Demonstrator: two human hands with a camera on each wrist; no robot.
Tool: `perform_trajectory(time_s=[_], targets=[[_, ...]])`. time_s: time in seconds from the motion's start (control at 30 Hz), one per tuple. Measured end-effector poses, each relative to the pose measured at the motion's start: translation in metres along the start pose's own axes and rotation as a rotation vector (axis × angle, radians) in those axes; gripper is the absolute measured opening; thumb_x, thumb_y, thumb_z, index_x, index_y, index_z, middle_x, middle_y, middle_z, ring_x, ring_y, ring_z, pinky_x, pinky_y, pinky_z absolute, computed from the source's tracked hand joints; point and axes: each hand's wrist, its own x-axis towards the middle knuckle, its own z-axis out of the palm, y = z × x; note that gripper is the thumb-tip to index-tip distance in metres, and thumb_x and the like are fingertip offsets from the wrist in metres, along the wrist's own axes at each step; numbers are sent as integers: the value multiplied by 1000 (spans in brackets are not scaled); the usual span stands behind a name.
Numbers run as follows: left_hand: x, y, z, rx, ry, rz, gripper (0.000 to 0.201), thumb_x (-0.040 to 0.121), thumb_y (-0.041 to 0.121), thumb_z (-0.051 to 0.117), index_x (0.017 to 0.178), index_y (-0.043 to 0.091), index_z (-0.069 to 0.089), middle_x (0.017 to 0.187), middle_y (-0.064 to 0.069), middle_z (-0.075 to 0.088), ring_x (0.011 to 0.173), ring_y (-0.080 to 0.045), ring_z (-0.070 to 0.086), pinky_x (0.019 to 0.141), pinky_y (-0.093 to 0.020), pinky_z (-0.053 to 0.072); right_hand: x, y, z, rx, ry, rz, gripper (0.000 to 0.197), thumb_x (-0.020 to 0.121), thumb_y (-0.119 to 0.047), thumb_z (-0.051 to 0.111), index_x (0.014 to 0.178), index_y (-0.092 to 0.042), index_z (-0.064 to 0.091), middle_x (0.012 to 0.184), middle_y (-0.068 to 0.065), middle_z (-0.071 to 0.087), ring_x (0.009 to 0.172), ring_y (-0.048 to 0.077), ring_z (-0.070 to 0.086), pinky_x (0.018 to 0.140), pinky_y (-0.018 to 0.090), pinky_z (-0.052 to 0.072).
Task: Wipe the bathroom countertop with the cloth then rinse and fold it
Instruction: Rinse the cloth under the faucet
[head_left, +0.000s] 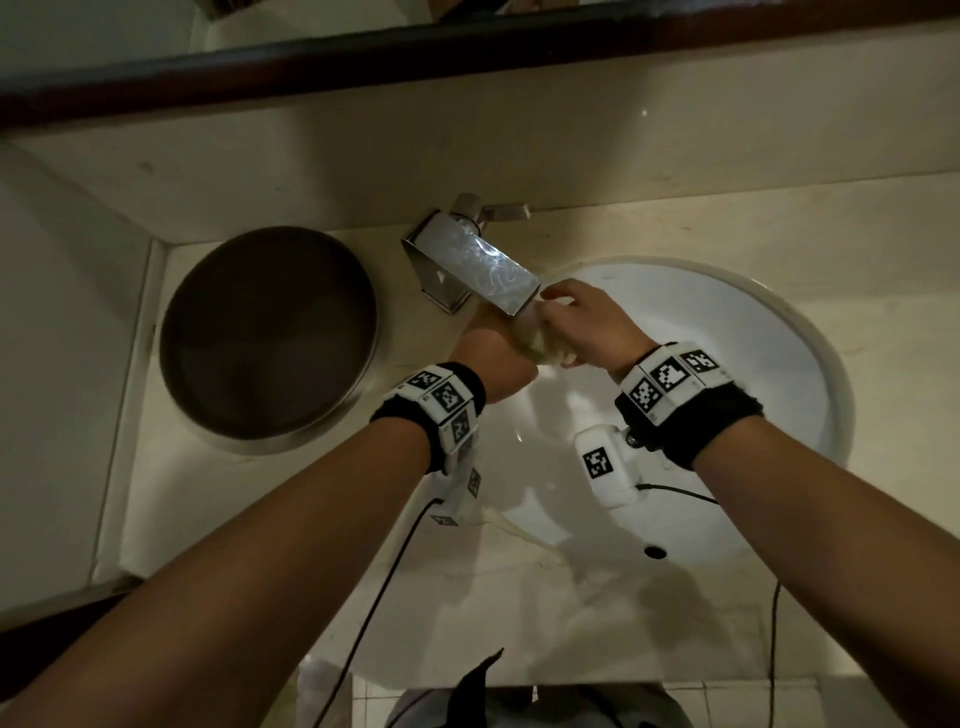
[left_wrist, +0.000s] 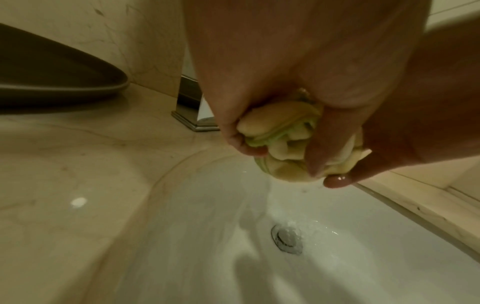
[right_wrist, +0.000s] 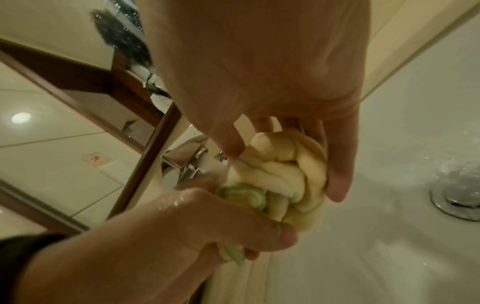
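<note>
A wet, pale yellow cloth with a green edge is bunched into a tight wad over the white sink, just under the chrome faucet spout. My left hand grips the wad from the left, fingers curled round it. My right hand grips the same wad from the right, its thumb and fingers wrapped over the twisted folds. Water runs down past the cloth toward the drain. The beige marble countertop surrounds the basin.
A round dark dish sits on the counter left of the faucet. The backsplash ledge and a dark-framed mirror rise behind. Cables hang from both wrist units over the basin's front rim.
</note>
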Motion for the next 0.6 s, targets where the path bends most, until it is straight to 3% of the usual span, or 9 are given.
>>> perform_trajectory(time_s=[0.07,0.13,0.23,0.3,0.37,0.43,0.53,0.6], targets=[[-2,-3,-1,-24,43,-44,25,80,5,67,78,24,50,78,3,55,73,-13,55,69,-20,48,-2,0,2,20,28,43,41,93,-38,47,129,-20,51,118,8,58,96,24,61,66,38,60],[-3,-5,1,-7,123,-61,10,81,11,66,91,13,63,88,-4,61,83,-18,59,78,-31,51,-3,1,8,90,20,119,49,92,-48,45,132,-20,47,115,6,57,98,24,59,71,46,60],[-4,-2,7,34,230,29,32,78,-2,63,110,-3,58,106,-18,63,105,-33,59,91,-29,42,-6,0,15,355,-46,262,55,85,-55,54,126,-19,50,118,7,57,101,28,59,62,51,60],[-7,-1,9,77,205,40,40,78,-9,57,118,-5,54,115,-23,59,113,-36,52,98,-32,37,-5,0,15,485,-40,301,49,82,-50,61,115,-15,58,114,11,61,95,31,64,63,51,60],[-10,-3,9,148,170,51,42,79,-7,56,120,-1,54,118,-22,59,115,-35,50,99,-34,37,-3,0,18,480,17,264,33,83,-39,64,103,-13,62,109,14,64,88,33,68,64,50,60],[-9,-7,12,155,166,72,36,78,-3,60,114,1,58,114,-20,60,113,-37,51,98,-38,40,-2,-1,23,377,73,166,24,81,-36,64,95,-17,63,110,14,65,91,34,67,66,51,60],[-6,-7,4,6,97,-32,37,71,1,72,105,9,61,104,-11,66,96,-27,63,88,-40,53,-3,-4,29,242,93,51,33,71,-40,55,96,-21,64,106,8,66,94,32,65,73,49,59],[-3,-8,1,-41,15,-96,36,68,5,80,100,13,64,98,-4,69,89,-21,65,82,-36,56,-4,-4,30,139,124,-38,23,81,-32,54,99,-22,64,100,2,65,93,26,63,78,39,55]])
